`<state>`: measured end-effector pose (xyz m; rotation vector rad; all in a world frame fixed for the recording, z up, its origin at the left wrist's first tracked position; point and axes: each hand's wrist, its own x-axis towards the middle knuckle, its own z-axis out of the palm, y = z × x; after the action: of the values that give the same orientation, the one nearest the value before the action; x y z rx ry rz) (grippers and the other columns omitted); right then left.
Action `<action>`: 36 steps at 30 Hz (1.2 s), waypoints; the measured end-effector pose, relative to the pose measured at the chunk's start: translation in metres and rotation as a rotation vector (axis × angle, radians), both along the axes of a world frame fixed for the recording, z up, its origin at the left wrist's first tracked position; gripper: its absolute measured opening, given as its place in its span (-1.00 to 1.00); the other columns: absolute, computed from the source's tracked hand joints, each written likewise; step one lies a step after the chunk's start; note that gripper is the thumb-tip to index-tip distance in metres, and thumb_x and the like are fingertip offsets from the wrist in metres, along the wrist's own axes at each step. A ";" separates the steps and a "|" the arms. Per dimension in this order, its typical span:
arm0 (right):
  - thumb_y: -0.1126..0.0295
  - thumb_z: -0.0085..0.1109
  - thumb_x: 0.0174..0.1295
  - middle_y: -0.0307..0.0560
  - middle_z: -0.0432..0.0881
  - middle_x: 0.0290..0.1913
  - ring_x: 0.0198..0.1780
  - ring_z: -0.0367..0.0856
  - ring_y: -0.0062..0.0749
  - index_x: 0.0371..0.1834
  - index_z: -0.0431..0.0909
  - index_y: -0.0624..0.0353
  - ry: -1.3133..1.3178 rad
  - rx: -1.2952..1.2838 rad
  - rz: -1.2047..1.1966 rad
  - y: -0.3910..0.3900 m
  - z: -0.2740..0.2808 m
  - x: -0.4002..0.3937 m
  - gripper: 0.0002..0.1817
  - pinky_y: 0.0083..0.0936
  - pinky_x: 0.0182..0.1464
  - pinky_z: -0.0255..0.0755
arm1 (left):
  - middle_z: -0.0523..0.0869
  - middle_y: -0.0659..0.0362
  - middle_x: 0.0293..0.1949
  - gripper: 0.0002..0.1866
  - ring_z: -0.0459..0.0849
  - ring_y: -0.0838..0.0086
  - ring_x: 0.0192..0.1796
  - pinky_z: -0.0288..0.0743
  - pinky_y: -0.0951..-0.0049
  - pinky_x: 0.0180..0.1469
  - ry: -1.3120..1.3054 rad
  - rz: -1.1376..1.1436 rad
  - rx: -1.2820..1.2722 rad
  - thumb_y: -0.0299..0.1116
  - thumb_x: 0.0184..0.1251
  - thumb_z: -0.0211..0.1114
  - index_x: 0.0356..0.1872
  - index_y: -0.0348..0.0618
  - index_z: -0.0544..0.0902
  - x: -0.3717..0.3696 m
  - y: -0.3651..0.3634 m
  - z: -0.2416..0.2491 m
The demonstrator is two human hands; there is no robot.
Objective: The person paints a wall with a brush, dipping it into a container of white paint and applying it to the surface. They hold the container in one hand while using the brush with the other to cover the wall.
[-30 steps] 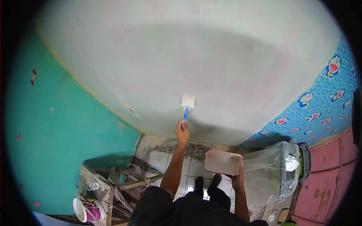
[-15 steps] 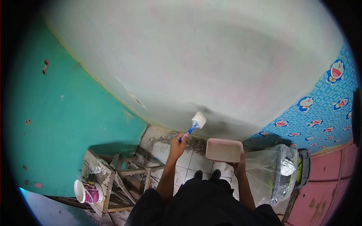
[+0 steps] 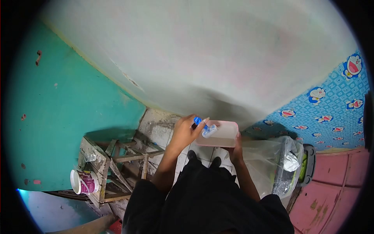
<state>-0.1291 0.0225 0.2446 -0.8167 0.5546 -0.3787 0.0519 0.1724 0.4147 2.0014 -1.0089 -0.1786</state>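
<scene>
My left hand [image 3: 186, 132] is closed round the blue handle of a paint brush [image 3: 209, 131], whose pale head is tilted down into the left part of a pink-rimmed tray [image 3: 226, 136]. Whitish paint seems to cover the inside of the tray. On the tray's right side, my right hand [image 3: 236, 150] grips its edge, with the fingers partly hidden underneath. Behind the tray rises a white wall [image 3: 187, 58] with faint pink patches.
A wooden stand [image 3: 102, 171] is at the left, with a white and purple bucket [image 3: 89, 182] and a clear cup [image 3: 90, 156]. Plastic sheeting covers a bin-like thing [image 3: 292, 163] at the right, by a pink door [image 3: 331, 171]. Green and blue patterned walls flank the white one.
My left hand has brought the brush down from the white wall into the tray. The tray has come up and to the left in my right hand. The whole view has shifted slightly.
</scene>
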 end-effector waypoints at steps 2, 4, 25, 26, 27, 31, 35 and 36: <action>-0.21 -0.26 0.52 0.02 0.41 0.34 0.26 0.57 -0.14 0.54 0.08 -0.02 -0.012 -0.004 0.006 0.003 0.007 -0.001 -0.31 -0.11 0.07 0.64 | 0.63 -0.02 -0.56 -0.72 0.59 0.10 -0.51 0.45 0.22 -0.38 -0.128 -0.012 0.034 -0.23 0.36 0.39 -0.40 -0.27 0.67 0.000 -0.011 0.001; -0.21 -0.25 0.52 0.01 0.39 0.36 0.26 0.57 -0.14 0.55 0.07 -0.03 -0.003 -0.024 0.018 0.005 0.013 -0.002 -0.30 -0.12 0.07 0.64 | 0.62 0.00 -0.58 -0.72 0.61 0.09 -0.51 0.46 0.20 -0.38 -0.175 -0.030 0.054 -0.22 0.36 0.38 -0.40 -0.25 0.67 0.003 -0.017 -0.003; -0.17 -0.38 0.57 0.02 0.42 0.35 0.26 0.58 -0.10 0.54 0.07 -0.01 0.035 0.017 0.061 -0.019 0.001 0.000 -0.35 -0.10 0.12 0.63 | 0.64 0.08 -0.64 -0.69 0.61 0.34 -0.60 0.45 0.32 -0.48 0.137 0.275 -0.101 -0.25 0.41 0.35 -0.49 -0.25 0.65 -0.003 -0.016 -0.021; -0.17 -0.36 0.57 0.01 0.41 0.35 0.26 0.58 -0.12 0.53 0.07 -0.03 0.027 0.027 0.058 -0.021 0.000 -0.001 -0.36 -0.13 0.09 0.66 | 0.64 0.13 -0.64 -0.68 0.61 0.42 -0.60 0.45 0.36 -0.49 0.230 0.331 -0.137 -0.25 0.43 0.34 -0.49 -0.26 0.65 -0.002 -0.007 -0.034; -0.16 -0.37 0.58 0.01 0.42 0.35 0.25 0.58 -0.11 0.52 0.08 -0.02 0.018 0.029 0.054 -0.023 -0.004 -0.001 -0.37 -0.12 0.09 0.65 | 0.64 0.18 -0.65 -0.67 0.60 0.50 -0.60 0.44 0.39 -0.49 0.325 0.388 -0.172 -0.25 0.44 0.34 -0.49 -0.26 0.66 -0.002 0.002 -0.047; -0.15 -0.40 0.59 0.02 0.45 0.33 0.22 0.61 -0.10 0.49 0.13 -0.01 0.014 0.037 0.025 -0.031 -0.007 0.001 -0.40 -0.10 0.09 0.63 | 0.67 0.18 -0.57 -0.67 0.62 0.55 -0.56 0.41 0.52 -0.49 0.779 0.568 -0.410 -0.22 0.45 0.37 -0.40 -0.32 0.69 -0.019 0.030 -0.071; -0.16 -0.39 0.58 0.02 0.48 0.31 0.20 0.62 -0.11 0.48 0.16 -0.01 0.049 -0.003 0.010 -0.038 -0.003 0.008 -0.39 -0.10 0.08 0.61 | 0.74 0.18 -0.49 -0.68 0.62 0.59 -0.53 0.31 0.61 -0.38 0.935 0.487 -0.335 -0.13 0.42 0.38 -0.35 -0.21 0.71 -0.032 0.056 -0.083; -0.16 -0.39 0.58 0.02 0.49 0.30 0.20 0.62 -0.11 0.47 0.17 0.00 0.047 0.001 0.016 -0.038 -0.002 0.011 -0.38 -0.10 0.07 0.61 | 0.77 0.16 -0.39 -0.71 0.65 0.60 -0.46 0.35 0.60 -0.34 0.967 0.399 -0.298 -0.16 0.46 0.33 -0.25 -0.23 0.73 -0.032 0.064 -0.087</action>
<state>-0.1181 -0.0152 0.2429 -0.8299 0.5915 -0.3456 0.0200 0.2360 0.3275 1.5010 -0.0118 -0.6532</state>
